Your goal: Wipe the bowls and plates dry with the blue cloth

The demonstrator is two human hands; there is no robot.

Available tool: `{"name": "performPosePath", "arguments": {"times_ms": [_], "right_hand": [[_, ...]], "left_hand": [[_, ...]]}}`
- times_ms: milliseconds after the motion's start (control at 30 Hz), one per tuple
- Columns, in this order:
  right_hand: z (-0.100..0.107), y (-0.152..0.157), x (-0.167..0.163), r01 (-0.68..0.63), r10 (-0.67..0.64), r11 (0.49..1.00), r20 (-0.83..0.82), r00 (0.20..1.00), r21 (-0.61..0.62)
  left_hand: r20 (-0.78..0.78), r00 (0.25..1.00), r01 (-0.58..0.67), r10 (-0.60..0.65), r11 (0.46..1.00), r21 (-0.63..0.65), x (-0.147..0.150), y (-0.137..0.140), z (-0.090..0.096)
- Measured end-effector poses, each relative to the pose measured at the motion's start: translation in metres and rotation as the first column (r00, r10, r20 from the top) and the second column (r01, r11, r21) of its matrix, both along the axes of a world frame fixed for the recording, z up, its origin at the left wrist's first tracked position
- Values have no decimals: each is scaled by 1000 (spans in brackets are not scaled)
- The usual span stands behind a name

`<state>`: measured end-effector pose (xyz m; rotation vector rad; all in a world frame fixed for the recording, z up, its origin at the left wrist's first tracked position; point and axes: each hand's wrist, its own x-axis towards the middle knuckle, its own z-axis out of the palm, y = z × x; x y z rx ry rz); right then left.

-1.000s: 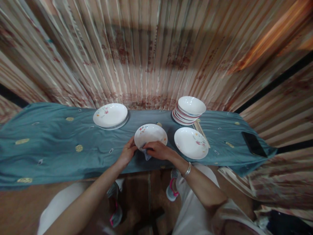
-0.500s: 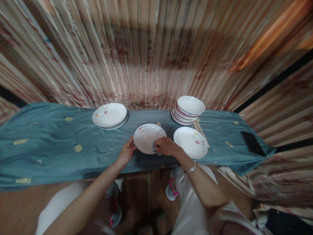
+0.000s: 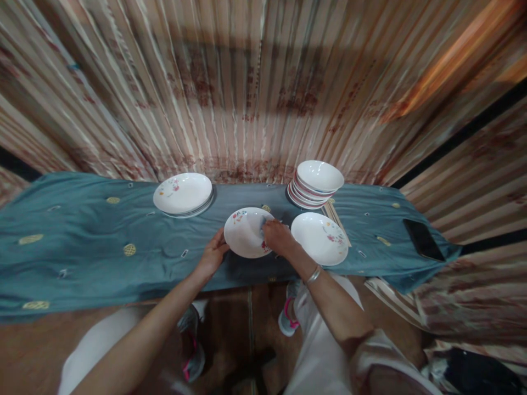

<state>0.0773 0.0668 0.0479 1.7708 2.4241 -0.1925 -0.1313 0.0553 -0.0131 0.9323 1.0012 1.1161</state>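
A white plate with small flower prints [image 3: 244, 233] lies in the middle of a table under a teal cloth [image 3: 94, 247]. My left hand [image 3: 214, 253] holds the plate's near left rim. My right hand [image 3: 278, 237] rests on the plate's right side, pressing a small bluish cloth [image 3: 262, 223] against it; most of the cloth is hidden under my fingers. A silver bangle sits on my right wrist.
Another flowered plate [image 3: 320, 238] lies just right of my right hand. A stack of bowls and plates [image 3: 316, 184] stands behind it, with chopsticks [image 3: 336, 218] beside. More plates [image 3: 183, 194] are stacked at the back left. A dark phone [image 3: 423, 239] lies far right. Striped curtains hang behind.
My right hand with the cloth has moved from the plate's near edge up and to the right across the plate. My left hand stays on the rim.
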Motion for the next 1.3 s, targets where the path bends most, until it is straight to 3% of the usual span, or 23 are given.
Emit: {"name": "performPosePath", "arguments": {"times_ms": [633,1000,1300], "right_hand": [[-41,26,-14,-143,167,982,-212,963,123],[-42,22,-38,-222,248,968,-311,917,119],[-35,6,-47,-380,395,916,-442,806,125]], "left_hand": [[-4,1000,-7,7,1000,22,2,-1,2],[17,1000,-12,12,1000,-2,2,0,1],[5,1000,15,-15,1000,0,0,2,-6]]}}
